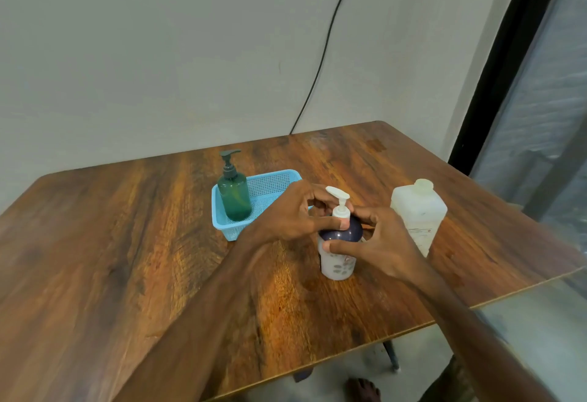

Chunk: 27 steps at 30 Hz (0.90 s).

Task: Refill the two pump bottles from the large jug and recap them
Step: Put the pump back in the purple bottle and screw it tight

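Left hand point(290, 211) is pinching the pump point(340, 207) atop the white bottle point(337, 263) while the right hand point(381, 242) is gripping its body. The jug point(419, 211) is standing just right of that bottle.

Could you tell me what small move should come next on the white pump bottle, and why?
Probably twist the pump collar: the left hand pinches it while the right hand grips the white bottle upright on the table; whether loosening or tightening is unclear.

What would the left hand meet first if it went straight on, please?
The left hand would meet the white pump, which it grips; beyond, probably the large jug, depth unclear.
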Each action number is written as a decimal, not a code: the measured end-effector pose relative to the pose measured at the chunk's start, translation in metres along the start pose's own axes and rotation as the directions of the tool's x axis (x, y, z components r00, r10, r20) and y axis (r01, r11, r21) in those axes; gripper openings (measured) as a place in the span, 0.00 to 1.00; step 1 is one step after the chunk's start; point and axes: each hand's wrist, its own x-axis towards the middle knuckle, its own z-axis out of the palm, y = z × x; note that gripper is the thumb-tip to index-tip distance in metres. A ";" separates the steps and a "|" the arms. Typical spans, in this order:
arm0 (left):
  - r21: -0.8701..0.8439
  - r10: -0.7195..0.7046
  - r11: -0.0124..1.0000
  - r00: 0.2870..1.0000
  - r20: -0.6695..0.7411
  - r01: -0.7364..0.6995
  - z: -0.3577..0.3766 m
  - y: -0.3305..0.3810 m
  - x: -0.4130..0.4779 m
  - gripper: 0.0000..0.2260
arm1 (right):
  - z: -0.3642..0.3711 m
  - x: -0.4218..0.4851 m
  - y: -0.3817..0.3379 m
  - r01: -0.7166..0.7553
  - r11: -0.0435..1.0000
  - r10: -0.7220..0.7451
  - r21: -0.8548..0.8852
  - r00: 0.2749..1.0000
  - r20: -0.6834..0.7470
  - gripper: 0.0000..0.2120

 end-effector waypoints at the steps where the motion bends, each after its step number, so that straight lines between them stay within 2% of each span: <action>1: -0.007 -0.006 1.000 1.000 -0.024 0.006 0.002 -0.002 -0.002 0.08 | 0.001 -0.002 0.001 -0.006 1.000 0.006 0.006 1.000 -0.011 0.29; 5: 0.094 -0.067 0.991 0.963 -0.262 0.094 0.026 -0.010 -0.021 0.14 | 0.008 -0.012 0.009 -0.035 0.999 0.037 0.034 0.999 -0.038 0.45; 7: 0.077 -0.110 0.987 0.942 -0.318 0.142 0.038 -0.010 -0.035 0.21 | 0.012 -0.017 0.015 -0.047 0.997 0.048 0.055 0.999 -0.025 0.44; 10: 0.035 -0.221 0.970 0.937 -0.272 0.239 0.051 -0.012 -0.050 0.33 | 0.017 -0.019 0.021 -0.073 0.993 0.075 0.088 0.997 -0.024 0.40; 15: -0.061 -0.299 0.952 0.872 -0.387 0.299 0.049 -0.009 -0.051 0.34 | 0.019 -0.010 0.010 -0.069 0.989 0.075 0.127 0.996 -0.044 0.45; 19: -0.047 -0.255 0.961 0.811 -0.527 0.271 0.028 -0.005 -0.048 0.30 | 0.020 0.002 -0.003 -0.026 0.962 0.031 0.270 0.999 -0.016 0.48; 22: -0.008 -0.215 0.964 0.756 -0.618 0.267 0.006 -0.003 -0.038 0.30 | 0.023 0.015 -0.013 -0.017 0.961 0.023 0.277 1.000 -0.018 0.52; 24: 0.038 -0.200 0.953 0.720 -0.664 0.300 -0.009 -0.006 -0.026 0.29 | 0.025 0.023 -0.017 -0.023 0.967 0.038 0.253 0.998 -0.054 0.51; 27: 0.023 -0.226 0.938 0.660 -0.716 0.346 -0.031 -0.012 -0.004 0.28 | 0.031 0.031 -0.014 -0.085 0.966 0.117 0.246 0.986 -0.118 0.42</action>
